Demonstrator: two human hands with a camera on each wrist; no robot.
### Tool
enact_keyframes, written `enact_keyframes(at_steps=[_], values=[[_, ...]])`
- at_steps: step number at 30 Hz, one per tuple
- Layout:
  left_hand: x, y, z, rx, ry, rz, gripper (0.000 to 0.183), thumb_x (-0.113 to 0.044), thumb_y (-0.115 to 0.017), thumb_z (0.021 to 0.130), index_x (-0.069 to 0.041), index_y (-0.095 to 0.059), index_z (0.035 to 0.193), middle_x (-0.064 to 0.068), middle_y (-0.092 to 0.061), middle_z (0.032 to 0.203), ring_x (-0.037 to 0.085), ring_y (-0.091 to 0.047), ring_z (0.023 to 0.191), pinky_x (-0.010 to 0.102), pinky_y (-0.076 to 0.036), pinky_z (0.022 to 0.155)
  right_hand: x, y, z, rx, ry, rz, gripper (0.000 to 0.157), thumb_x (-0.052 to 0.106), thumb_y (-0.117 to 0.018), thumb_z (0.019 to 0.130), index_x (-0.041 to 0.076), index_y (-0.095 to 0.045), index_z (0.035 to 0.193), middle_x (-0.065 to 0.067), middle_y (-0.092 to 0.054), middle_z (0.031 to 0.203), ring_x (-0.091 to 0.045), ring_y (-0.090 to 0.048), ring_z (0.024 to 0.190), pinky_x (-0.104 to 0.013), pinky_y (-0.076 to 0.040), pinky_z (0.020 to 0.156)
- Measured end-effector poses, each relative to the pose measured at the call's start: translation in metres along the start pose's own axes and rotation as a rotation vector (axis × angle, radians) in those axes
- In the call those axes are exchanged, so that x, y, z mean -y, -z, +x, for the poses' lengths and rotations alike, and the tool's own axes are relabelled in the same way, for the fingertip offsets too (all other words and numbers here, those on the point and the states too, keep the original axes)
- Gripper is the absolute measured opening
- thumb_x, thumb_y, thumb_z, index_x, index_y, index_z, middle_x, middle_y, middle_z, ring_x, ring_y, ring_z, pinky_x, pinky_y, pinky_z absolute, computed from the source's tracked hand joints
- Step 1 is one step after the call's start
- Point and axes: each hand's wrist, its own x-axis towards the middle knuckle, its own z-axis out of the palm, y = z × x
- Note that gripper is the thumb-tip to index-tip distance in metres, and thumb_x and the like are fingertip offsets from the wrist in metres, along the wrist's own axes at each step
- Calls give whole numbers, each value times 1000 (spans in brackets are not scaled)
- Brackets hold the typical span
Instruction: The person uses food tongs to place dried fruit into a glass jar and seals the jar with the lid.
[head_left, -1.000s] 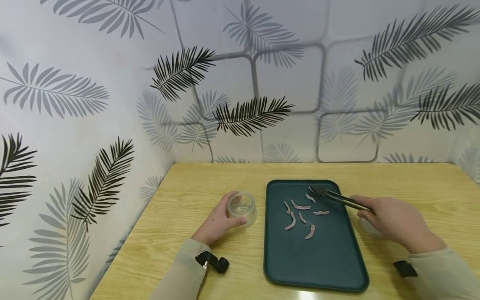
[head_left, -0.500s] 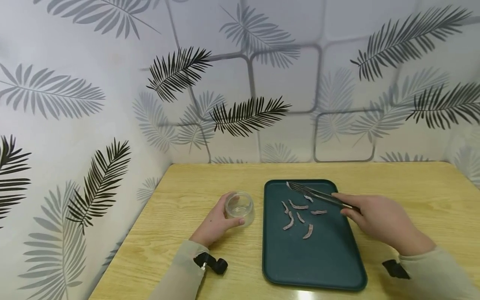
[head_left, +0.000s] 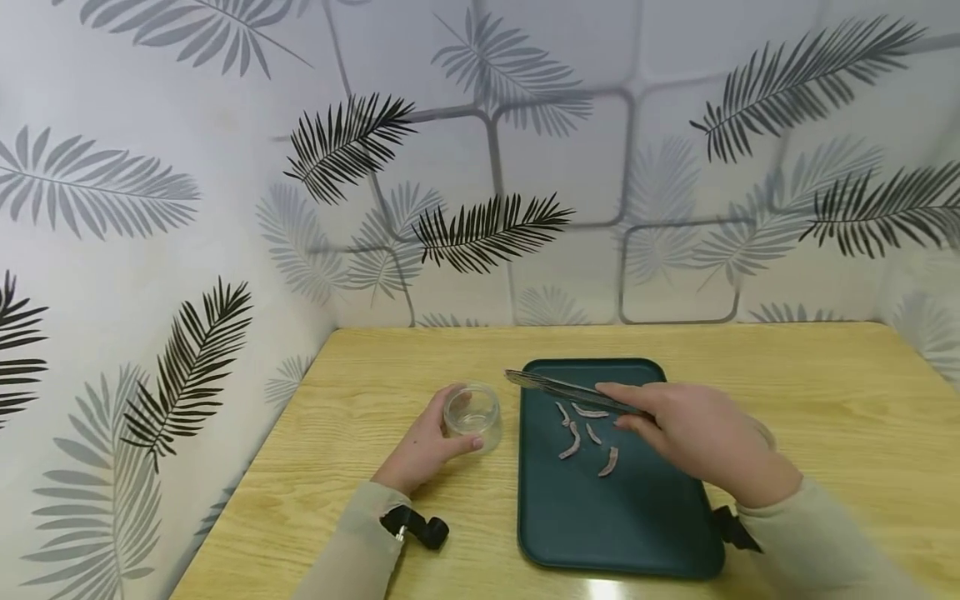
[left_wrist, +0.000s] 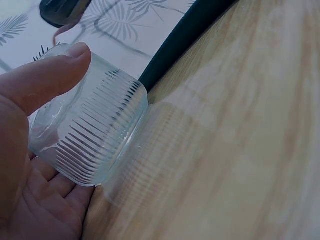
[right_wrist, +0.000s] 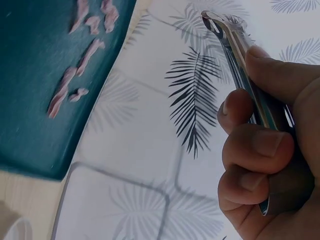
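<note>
My left hand (head_left: pixel 420 450) grips a small clear glass jar (head_left: pixel 480 421) that stands on the table just left of the tray. Ridges line the jar's side in the left wrist view, where the thumb lies near its rim. My right hand (head_left: pixel 697 433) holds metal tongs (head_left: pixel 566 392), fingers wrapped round the handle. The tongs reach left past the tray's edge, their tips close to the jar. From those tips a thin pinkish strip (left_wrist: pixel 64 33) hangs over the jar's mouth. Several similar meat-like strips (head_left: pixel 609 462) lie on the dark green tray (head_left: pixel 622 533).
Wood-grain table (head_left: pixel 345 375) extends around the tray on all sides. Behind it rises a wall (head_left: pixel 555 275) with a leaf pattern. A white round rim (right_wrist: pixel 21 231) shows at the lower left of the right wrist view. Camera mounts sit on both wrists.
My right hand has carried the tongs leftward from the tray's far right part, across the tray, toward the jar. The left hand and jar have stayed in place.
</note>
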Motion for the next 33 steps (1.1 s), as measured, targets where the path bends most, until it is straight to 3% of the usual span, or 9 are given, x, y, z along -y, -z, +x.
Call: enact_keyframes(at_steps=[4,12,16,21,30,33], values=[[0,0,0,-5,-4,-3,86,-32,-83,86,-29,-32,156,0,-44,153,24,-41,140,49,-32,113,8,-4,9,-17,22,3,52,31,-79,88,27,-66,138,6,-74,97,2,-43,55,-25,-34,49],[1,1,-1,-3,-4,-22,84,-28,-83,87,-27,-34,156,4,-42,154,27,-42,139,52,-30,114,25,-11,23,-2,38,36,49,32,-77,90,31,-65,138,5,-75,105,1,-47,55,-24,-33,45],[1,1,0,-8,0,-8,86,-27,-83,87,-26,-32,157,3,-42,154,26,-42,139,50,-31,113,30,-13,27,14,40,47,47,33,-75,91,31,-66,138,8,-74,100,1,-53,60,-23,-36,47],[0,1,0,-4,1,-6,88,-28,-83,87,-26,-31,157,5,-43,152,25,-42,139,51,-32,113,30,-16,28,20,39,39,48,35,-76,91,31,-65,138,13,-71,91,3,-51,59,-22,-37,47],[1,3,0,6,5,0,88,-36,-83,86,-34,-31,156,0,-44,150,22,-46,136,48,-35,111,24,-15,24,26,30,59,49,31,-77,91,28,-65,139,7,-73,98,3,-45,57,-24,-36,49],[2,3,0,10,2,-2,88,-38,-84,85,-34,-31,156,-2,-43,152,21,-44,137,47,-34,112,19,-15,20,44,10,46,50,34,-77,91,28,-65,139,13,-68,88,3,-42,56,-24,-35,49]])
